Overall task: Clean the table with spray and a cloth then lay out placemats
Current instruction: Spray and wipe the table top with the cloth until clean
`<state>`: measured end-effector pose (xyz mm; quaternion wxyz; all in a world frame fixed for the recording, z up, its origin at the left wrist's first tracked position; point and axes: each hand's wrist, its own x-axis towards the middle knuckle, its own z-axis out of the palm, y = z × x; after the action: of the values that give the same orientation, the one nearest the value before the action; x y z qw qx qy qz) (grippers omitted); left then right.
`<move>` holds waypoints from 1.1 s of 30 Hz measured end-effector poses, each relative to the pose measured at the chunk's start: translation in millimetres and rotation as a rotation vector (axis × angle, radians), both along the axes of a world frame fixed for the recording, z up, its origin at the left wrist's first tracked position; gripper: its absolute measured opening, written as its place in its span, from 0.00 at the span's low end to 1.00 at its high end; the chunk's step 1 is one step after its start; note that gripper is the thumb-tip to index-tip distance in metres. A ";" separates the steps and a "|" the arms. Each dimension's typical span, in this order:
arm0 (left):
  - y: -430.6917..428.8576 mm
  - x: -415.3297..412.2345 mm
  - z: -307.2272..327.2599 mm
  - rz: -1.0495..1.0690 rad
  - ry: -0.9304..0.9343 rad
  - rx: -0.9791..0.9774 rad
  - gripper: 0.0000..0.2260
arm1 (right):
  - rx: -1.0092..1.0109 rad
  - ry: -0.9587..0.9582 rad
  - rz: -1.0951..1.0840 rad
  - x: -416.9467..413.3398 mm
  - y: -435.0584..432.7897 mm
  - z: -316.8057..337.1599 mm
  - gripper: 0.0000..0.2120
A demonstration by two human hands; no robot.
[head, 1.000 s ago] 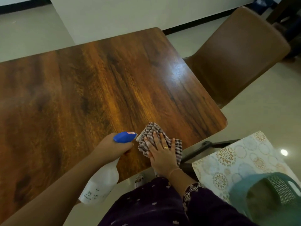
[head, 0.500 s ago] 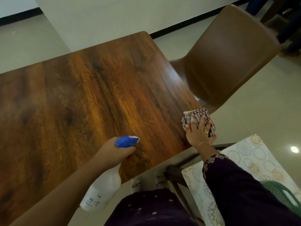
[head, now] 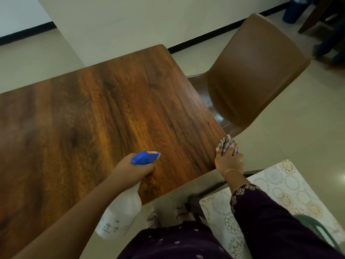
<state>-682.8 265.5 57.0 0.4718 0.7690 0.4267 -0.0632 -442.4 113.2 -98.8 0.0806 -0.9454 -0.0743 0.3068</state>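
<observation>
The brown wooden table (head: 97, 116) fills the left and middle of the view. My left hand (head: 130, 170) grips the neck of a white spray bottle (head: 121, 215) with a blue trigger head (head: 144, 157), held over the table's near edge. My right hand (head: 228, 161) holds a checked cloth (head: 226, 144) against the table's near right corner, with the thumb on the table edge. A pale placemat (head: 276, 186) with round flower patterns lies low at the right, beside my right sleeve.
A brown chair (head: 255, 70) stands at the table's right side, close to the cloth. A green plastic chair (head: 317, 230) shows at the bottom right under the placemat. My feet are on the pale tiled floor below the table edge. A white wall rises behind the table.
My right hand has slid the cloth from the table's near edge rightward to its near right corner. My left hand has kept the spray bottle in about the same place.
</observation>
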 end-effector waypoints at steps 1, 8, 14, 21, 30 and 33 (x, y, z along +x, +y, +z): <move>-2.3 -1.2 0.8 0.017 -0.009 -0.001 0.08 | 0.003 0.008 0.004 -3.3 -5.0 1.2 0.35; -20.7 -22.8 3.9 0.010 -0.057 -0.038 0.08 | 0.057 0.128 0.050 -55.9 -36.0 14.5 0.39; -38.1 -74.2 1.1 -0.003 -0.180 0.049 0.06 | 0.428 0.509 -0.064 -136.8 -43.4 42.2 0.33; -76.9 -126.3 -15.5 0.041 -0.278 0.075 0.06 | 0.760 0.860 -0.527 -193.7 -100.9 74.3 0.17; -147.3 -124.5 -33.4 0.141 -0.456 0.027 0.04 | 1.040 0.799 -0.777 -189.2 -190.4 75.1 0.17; -173.2 -117.9 -35.0 0.063 -0.479 0.054 0.08 | 1.005 0.797 -0.712 -183.1 -209.4 75.5 0.19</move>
<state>-800.8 92.3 22.0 0.5405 0.7606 0.3280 0.1474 -625.5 -96.3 -23.3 0.6201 -0.5779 0.1407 0.5116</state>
